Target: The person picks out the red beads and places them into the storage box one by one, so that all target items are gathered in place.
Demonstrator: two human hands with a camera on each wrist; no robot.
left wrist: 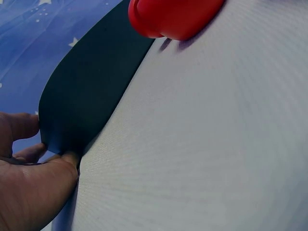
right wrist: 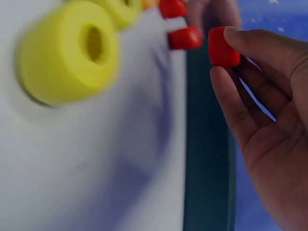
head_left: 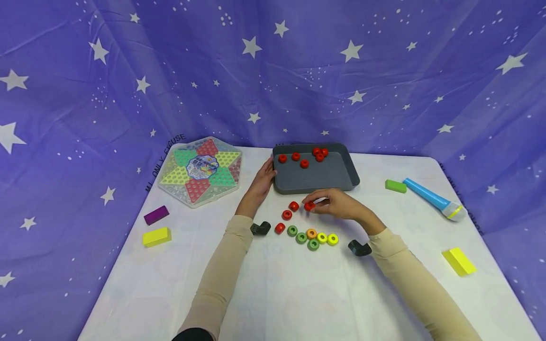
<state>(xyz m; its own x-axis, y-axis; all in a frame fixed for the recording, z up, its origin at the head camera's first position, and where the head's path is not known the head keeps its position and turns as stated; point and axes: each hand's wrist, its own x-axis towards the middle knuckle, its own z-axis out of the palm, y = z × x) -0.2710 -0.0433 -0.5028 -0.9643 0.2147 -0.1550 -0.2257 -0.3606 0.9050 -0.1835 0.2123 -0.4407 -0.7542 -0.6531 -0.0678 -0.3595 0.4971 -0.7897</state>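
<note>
My right hand [head_left: 339,204] pinches a red bead [right wrist: 224,47] between thumb and fingertips, just in front of the grey tray [head_left: 313,182]. Against the tray's left end rests my left hand [head_left: 261,184], its fingers along the outer wall and the thumb at the near corner. Several red beads [head_left: 304,164] are spread inside the tray. Between the hands, loose red beads [head_left: 287,215] lie on the table. Green beads [head_left: 301,237], an orange bead [head_left: 312,233] and two yellow beads [head_left: 332,239] are grouped nearer to me.
Left of the tray lies a hexagonal game board [head_left: 200,173], with a purple block [head_left: 156,215] and a yellow block [head_left: 157,237] below it. On the right are a green block [head_left: 395,186], a blue toy microphone [head_left: 432,198] and another yellow block [head_left: 459,261]. A starry curtain [head_left: 298,71] hangs behind.
</note>
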